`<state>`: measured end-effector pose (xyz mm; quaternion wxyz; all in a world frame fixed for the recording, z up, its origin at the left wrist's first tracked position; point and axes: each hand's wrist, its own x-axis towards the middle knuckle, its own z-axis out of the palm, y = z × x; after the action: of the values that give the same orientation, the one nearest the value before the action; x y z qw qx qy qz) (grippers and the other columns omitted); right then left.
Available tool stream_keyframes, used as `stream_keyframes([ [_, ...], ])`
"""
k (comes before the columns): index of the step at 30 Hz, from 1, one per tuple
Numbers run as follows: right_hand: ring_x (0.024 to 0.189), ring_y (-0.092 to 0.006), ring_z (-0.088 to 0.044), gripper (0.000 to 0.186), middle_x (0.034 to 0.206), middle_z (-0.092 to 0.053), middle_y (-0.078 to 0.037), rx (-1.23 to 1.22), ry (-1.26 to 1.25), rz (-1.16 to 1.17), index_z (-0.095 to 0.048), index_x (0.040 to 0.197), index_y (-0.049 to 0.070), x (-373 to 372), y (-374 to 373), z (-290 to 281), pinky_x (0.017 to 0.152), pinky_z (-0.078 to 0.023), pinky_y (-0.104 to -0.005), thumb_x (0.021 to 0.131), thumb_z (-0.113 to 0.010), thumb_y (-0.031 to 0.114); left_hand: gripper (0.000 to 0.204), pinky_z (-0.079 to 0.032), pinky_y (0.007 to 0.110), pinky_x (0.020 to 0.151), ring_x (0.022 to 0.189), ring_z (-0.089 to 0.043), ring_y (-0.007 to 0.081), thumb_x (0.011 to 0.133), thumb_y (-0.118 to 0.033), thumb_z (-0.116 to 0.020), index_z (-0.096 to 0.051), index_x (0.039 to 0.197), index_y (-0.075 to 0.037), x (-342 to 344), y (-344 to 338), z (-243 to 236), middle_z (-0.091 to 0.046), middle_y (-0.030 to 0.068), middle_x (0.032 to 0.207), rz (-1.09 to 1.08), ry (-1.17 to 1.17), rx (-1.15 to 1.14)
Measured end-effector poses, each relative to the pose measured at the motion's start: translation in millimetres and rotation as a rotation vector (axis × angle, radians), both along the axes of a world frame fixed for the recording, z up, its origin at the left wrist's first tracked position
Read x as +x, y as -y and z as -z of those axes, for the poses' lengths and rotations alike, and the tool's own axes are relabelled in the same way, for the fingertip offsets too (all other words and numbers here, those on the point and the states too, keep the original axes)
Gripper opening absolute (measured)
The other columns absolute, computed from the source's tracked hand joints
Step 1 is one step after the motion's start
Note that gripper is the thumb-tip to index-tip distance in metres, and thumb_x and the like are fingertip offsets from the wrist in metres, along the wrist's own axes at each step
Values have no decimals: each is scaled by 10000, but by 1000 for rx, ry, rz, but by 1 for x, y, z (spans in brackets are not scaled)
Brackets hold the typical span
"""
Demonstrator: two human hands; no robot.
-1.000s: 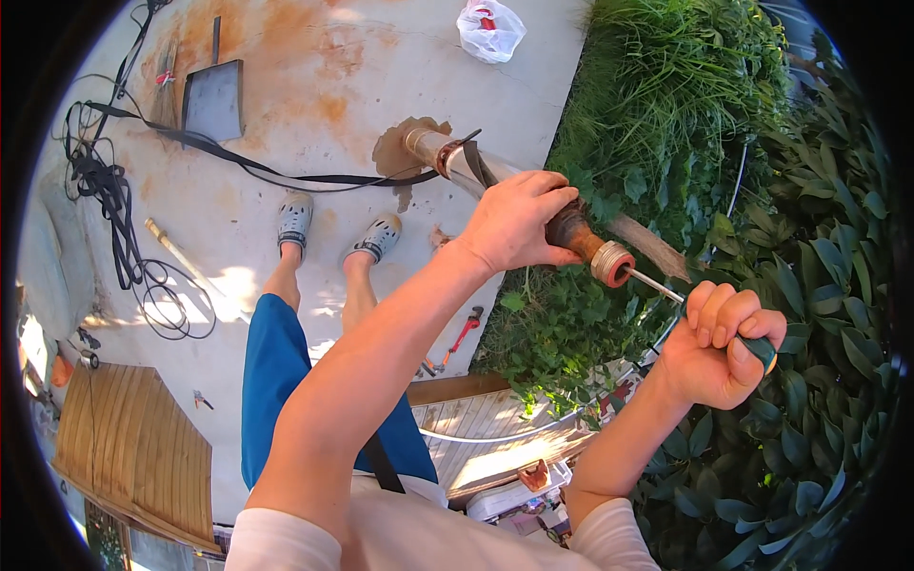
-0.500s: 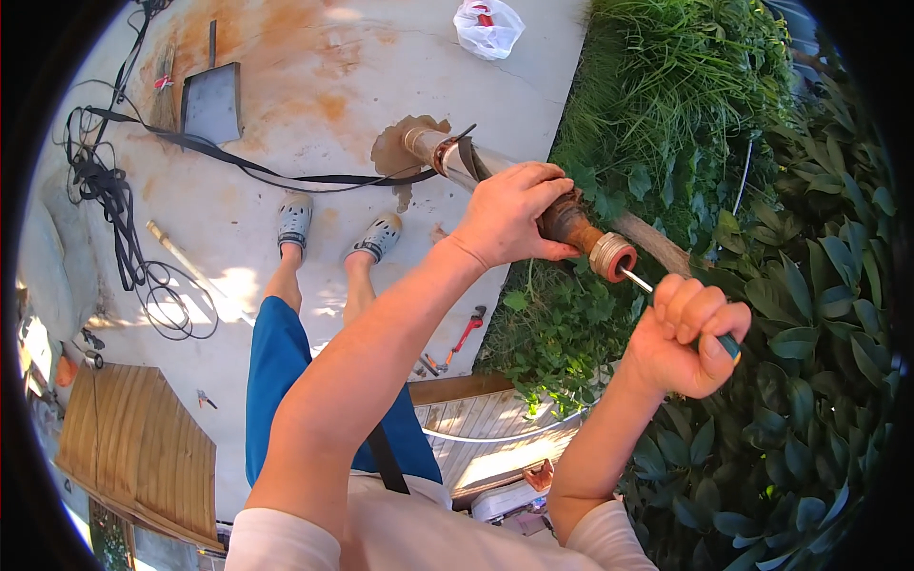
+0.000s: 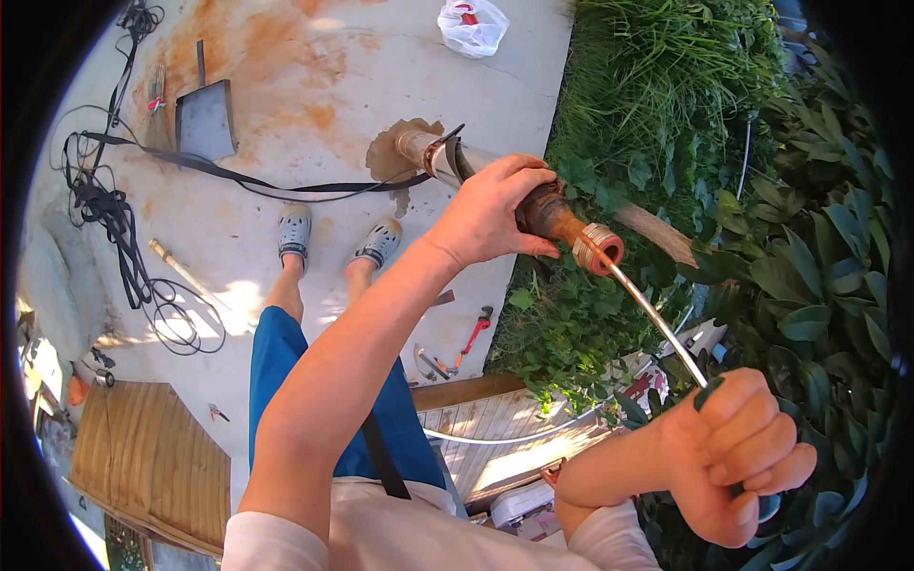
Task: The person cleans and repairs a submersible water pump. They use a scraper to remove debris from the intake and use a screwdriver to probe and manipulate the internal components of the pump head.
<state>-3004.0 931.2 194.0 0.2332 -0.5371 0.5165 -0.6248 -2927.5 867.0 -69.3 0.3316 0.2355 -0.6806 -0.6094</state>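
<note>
My left hand (image 3: 495,211) is wrapped around a long, slim submersible pump (image 3: 566,226), metal and rusty near its upper end. Its far end rests on the concrete in a wet brown patch. A threaded collar (image 3: 600,249) with a reddish-brown inner ring forms the open mouth nearest me. Closed in a fist, my right hand (image 3: 738,452) grips the handle of a long-shafted screwdriver (image 3: 666,328). The screwdriver's shaft slants across to the mouth of the collar; whether its tip sits inside is hard to see. A flat black cable (image 3: 305,181) runs from the pump leftward.
Tangled cable (image 3: 114,214), a dustpan (image 3: 205,119) and a small broom (image 3: 157,95) lie at left. A red pipe wrench (image 3: 476,328) and other tools are near my legs. A white plastic bag (image 3: 473,27) sits far off. Dense plants (image 3: 800,276) border the right; a wooden box (image 3: 148,457) stands lower left.
My right hand has moved down and to the right with the screwdriver, and much more of its shaft now shows outside the collar. The pump and my left hand have shifted slightly left.
</note>
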Motion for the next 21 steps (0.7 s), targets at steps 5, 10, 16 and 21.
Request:
stream_keyframes([
  [5, 435, -145, -338, 224, 565, -428, -37, 115, -45, -22, -422, 804, 63, 26, 8, 59, 429, -282, -303, 793, -631, 141, 761, -492, 363, 971, 1122, -576, 296, 551, -207, -912, -579, 1219, -59, 9, 2, -1, -557, 113, 1256, 71, 2, 59],
  [10, 486, -188, -425, 189, 590, -475, -51, 231, -198, -33, -452, 755, 53, 39, 1, 65, 504, -412, -356, 734, -637, 79, 758, -492, 352, 980, 1131, -584, 270, 560, -195, -911, -580, 1225, -45, 8, 5, 0, -561, 103, 1281, 89, 11, 123],
  [16, 555, -255, -535, 215, 708, -569, -79, 314, -324, -212, -514, 685, 35, 45, -2, 64, 577, -518, -387, 538, -660, -23, 806, -484, 342, 1000, 1138, -608, 268, 532, -227, -927, -596, 1242, -39, 9, 3, 1, -593, 118, 1297, 49, -6, 134],
  [21, 518, -257, -517, 202, 672, -553, -76, 252, -353, -206, -517, 660, 17, 43, 0, 72, 522, -486, -357, 506, -638, -28, 812, -472, 328, 1011, 1153, -608, 239, 530, -219, -935, -600, 1248, -39, 10, 2, 1, -599, 121, 1302, 51, -1, 196],
])
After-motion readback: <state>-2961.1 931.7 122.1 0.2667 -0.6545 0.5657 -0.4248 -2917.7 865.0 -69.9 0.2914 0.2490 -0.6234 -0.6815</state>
